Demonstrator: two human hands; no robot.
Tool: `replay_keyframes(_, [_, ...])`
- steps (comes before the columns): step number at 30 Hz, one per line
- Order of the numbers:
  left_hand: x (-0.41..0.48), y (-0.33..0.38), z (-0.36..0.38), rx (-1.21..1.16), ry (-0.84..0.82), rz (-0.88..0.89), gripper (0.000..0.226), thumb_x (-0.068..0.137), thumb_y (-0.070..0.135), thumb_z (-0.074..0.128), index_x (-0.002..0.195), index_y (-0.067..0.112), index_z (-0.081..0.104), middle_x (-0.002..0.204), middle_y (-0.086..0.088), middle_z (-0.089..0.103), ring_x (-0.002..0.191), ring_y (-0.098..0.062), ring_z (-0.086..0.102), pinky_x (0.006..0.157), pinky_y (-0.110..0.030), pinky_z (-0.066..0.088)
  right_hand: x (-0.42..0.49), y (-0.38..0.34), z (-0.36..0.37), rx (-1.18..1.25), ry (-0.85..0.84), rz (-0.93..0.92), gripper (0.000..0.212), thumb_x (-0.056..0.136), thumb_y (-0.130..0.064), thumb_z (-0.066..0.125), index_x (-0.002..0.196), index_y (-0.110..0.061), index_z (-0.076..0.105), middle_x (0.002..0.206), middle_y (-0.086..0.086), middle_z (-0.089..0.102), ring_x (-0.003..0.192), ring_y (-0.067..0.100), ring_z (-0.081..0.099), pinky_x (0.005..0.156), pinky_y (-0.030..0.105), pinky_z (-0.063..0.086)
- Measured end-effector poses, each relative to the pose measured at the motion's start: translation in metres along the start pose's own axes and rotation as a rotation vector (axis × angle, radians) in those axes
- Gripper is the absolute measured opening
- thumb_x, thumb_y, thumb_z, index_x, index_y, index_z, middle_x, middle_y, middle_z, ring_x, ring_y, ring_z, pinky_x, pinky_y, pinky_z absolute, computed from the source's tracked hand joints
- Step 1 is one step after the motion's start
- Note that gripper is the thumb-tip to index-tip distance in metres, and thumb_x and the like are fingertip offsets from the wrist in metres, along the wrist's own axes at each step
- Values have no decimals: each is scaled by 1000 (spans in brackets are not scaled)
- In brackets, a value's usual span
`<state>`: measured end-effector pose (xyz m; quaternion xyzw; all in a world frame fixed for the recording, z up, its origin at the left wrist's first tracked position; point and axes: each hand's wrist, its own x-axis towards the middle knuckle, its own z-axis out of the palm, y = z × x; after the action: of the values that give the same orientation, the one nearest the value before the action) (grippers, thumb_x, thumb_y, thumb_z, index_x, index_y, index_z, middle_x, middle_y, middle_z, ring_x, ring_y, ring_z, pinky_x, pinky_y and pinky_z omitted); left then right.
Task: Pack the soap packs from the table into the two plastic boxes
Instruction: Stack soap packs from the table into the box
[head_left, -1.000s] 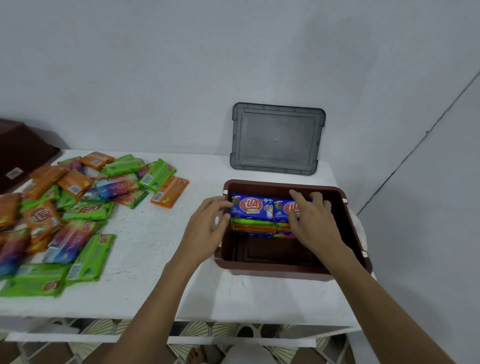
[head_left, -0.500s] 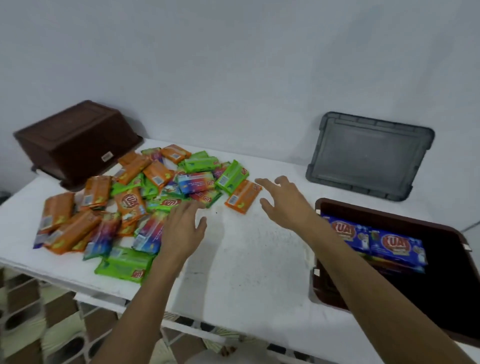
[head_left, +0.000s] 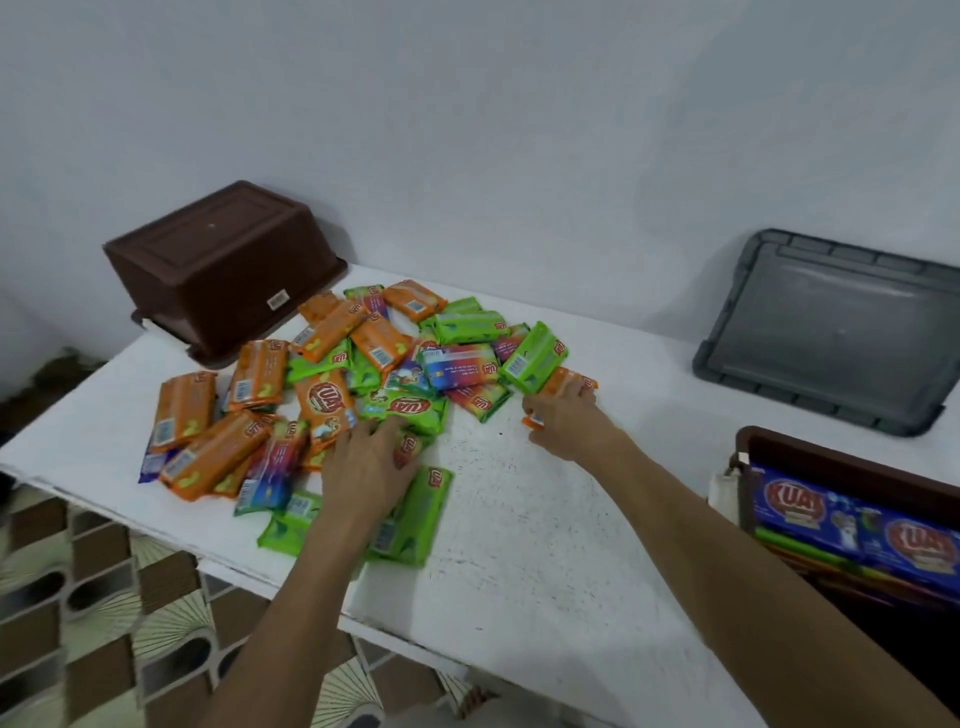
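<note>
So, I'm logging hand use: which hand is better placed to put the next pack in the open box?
Right. The right hand grips an orange pack at the right edge of the pile, the side nearest the box. The left hand rests on green packs mid-pile, farther away.

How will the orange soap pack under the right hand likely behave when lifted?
The orange rectangular soap pack probably stays stiff, since it keeps a flat block shape. Its glossy wrapper may be slippery, so the right hand likely needs a firm grip. With flat sides, it should not roll.
</note>
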<state>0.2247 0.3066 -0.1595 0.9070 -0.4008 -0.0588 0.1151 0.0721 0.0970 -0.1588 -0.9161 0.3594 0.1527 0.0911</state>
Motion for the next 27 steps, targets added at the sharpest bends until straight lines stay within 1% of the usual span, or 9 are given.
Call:
replay_keyframes(2, [-1,2,-3,15,1,21,50,82,51,67,124,28,51,112,-12,60,104,-34,58,73,-41,52,-4,1,-2,28,28,-5,38,91,-31,59,125,-22,44,130,32,38,118,48,40,98,49,37])
replay_keyframes(5, [-3,8,-9,13,2,69,56,78,47,71,128,32,50,115,-7,60,101,-30,59,69,-38,52,-16,8,-5,110,175,-29,43,92,-7,48,131,-21,37,113,24,50,92,35,53,72,38,45])
replay_keyframes(7, [-5,15,-15,7,24,123,59,78,42,72,132,32,49,121,-5,60,101,-28,61,69,-36,52,-28,14,-14,173,275,-29,44,93,1,37,133,-18,37,97,14,52,71,26,46,59,32,37])
replay_keyframes(10, [-7,31,-30,-11,63,162,60,80,35,70,135,32,47,133,-5,55,108,-28,60,84,-42,49,-45,33,-28,267,365,0,41,95,-6,36,133,-21,37,87,14,55,63,28,46,49,29,28])
replay_keyframes(15, [-10,61,-50,-121,103,199,59,80,37,68,134,35,46,136,1,49,103,-23,62,77,-39,54,-98,63,-45,605,464,-34,36,100,-14,44,135,-25,45,106,6,64,78,24,67,60,37,57])
replay_keyframes(19, [-15,97,-52,-432,108,292,53,76,28,73,127,32,56,125,4,49,78,-5,63,75,-28,53,-150,86,-50,848,519,-18,33,101,-20,47,132,-29,52,108,2,65,79,9,72,56,25,57])
replay_keyframes(22, [-24,131,-48,-695,85,327,49,77,18,72,124,27,60,123,4,48,90,-4,63,74,-12,53,-187,108,-51,992,553,-16,27,99,-18,51,123,-27,59,113,-2,64,91,5,70,67,26,60])
replay_keyframes(25, [-33,168,-42,-990,7,348,45,78,9,68,118,29,60,124,3,54,100,-15,65,76,-19,55,-226,131,-54,1013,579,-17,23,97,-14,55,117,-21,63,113,-7,65,93,-3,66,70,12,54])
replay_keyframes(27, [-41,192,-40,-1185,-62,308,47,80,-2,66,117,27,61,123,1,61,97,-14,67,77,-23,55,-252,147,-54,1037,569,-4,23,95,-13,57,115,-21,66,111,-11,66,95,-4,65,70,11,53])
